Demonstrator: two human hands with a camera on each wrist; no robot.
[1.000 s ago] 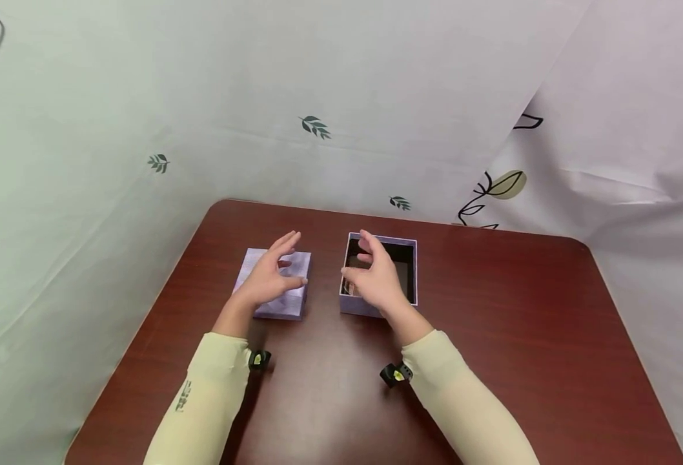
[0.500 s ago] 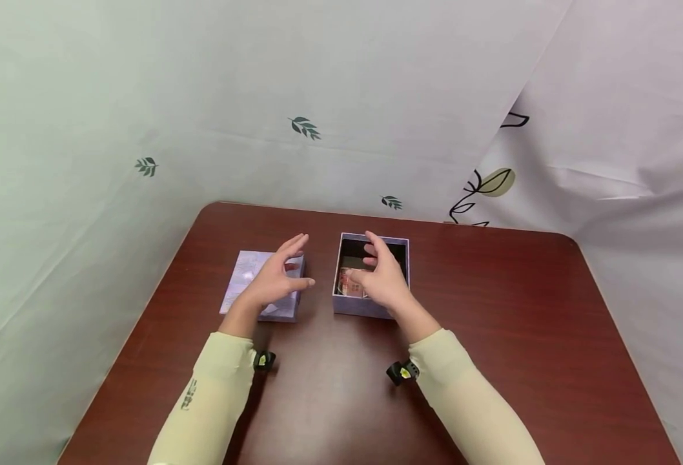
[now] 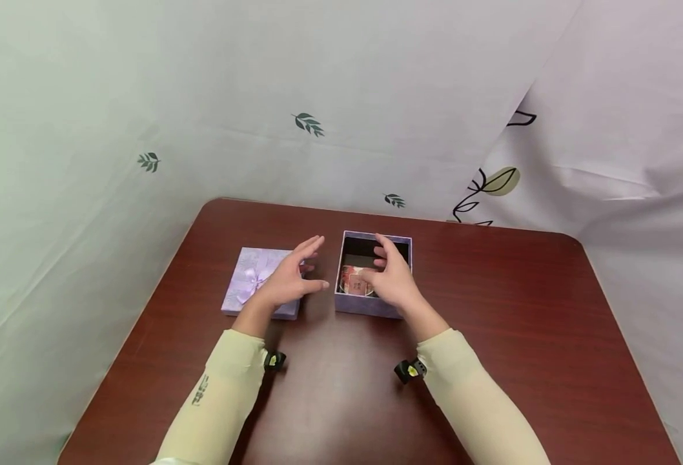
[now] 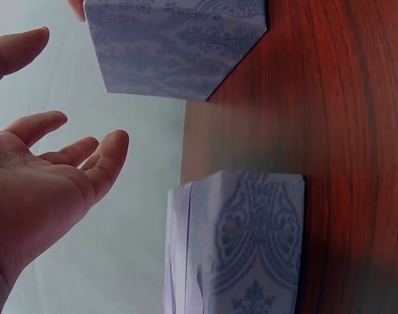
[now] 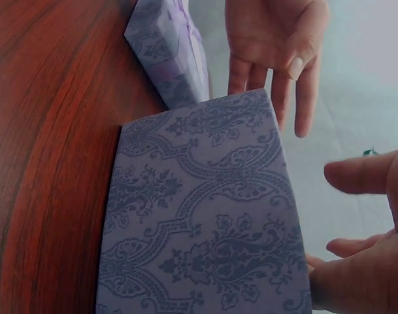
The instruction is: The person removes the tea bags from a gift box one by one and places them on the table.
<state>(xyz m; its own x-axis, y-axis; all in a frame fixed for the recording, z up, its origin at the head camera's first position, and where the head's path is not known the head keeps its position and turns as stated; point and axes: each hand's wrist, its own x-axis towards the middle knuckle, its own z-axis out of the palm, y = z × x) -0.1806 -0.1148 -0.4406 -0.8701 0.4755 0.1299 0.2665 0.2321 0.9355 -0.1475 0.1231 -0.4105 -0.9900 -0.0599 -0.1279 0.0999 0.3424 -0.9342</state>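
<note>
A purple patterned box [image 3: 367, 306] stands uncovered on the table, dark inside. A small reddish printed item [image 3: 357, 281] lies in its near left part, partly hidden by the thumb; its exact kind is unclear. My right hand [image 3: 398, 282] hovers over the box's right half, fingers parted and loosely bent, holding nothing. Left of the box lies its purple lid [image 3: 267, 259], topped with a ribbon bow [image 3: 250, 284]. Above the lid's right side hangs my left hand [image 3: 284, 283], thumb and fingers spread, holding nothing. The left wrist view shows it apart from both lid [image 4: 257, 235] and box [image 4: 176, 49].
The dark reddish wooden table [image 3: 510, 310] reaches back to a pale cloth backdrop [image 3: 341, 77] with printed leaves. Black wrist cameras with straps [image 3: 409, 371] sit at the sleeve cuffs. A narrow strip of tabletop separates lid and box.
Both hands have shifted slightly to the right, the left one off the lid's bow. More of the reddish item in the box shows now. Lid and box stay in place on the table.
</note>
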